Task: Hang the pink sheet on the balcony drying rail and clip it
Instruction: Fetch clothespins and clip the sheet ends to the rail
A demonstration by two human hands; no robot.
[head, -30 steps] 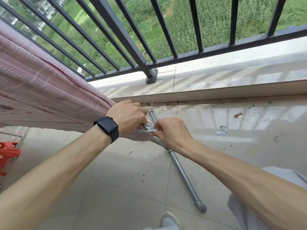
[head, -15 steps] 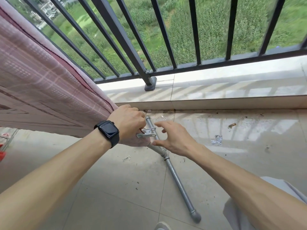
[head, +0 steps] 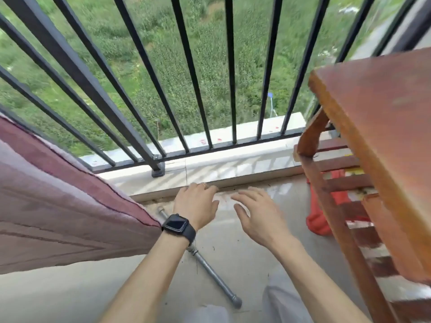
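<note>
The pink sheet (head: 58, 206) hangs in a broad drape across the left side, its right edge ending near my left wrist. A grey metal pipe (head: 210, 269) of the drying rack's base lies on the floor below that edge. My left hand (head: 197, 201), with a black watch on the wrist, hovers just right of the sheet's corner, fingers spread and holding nothing. My right hand (head: 254, 213) is beside it, also spread and empty. No clip shows in this blurred frame.
A black balcony railing (head: 144, 101) runs across the top above a pale tiled ledge (head: 233, 169). A red-brown wooden table (head: 377, 141) fills the right side, with an orange-red object (head: 319, 220) under it. Grey floor tiles lie below my arms.
My left hand let go of the sheet's corner and the metal clip, and both hands drew back, open. The view swung right, bringing the wooden table into sight.
</note>
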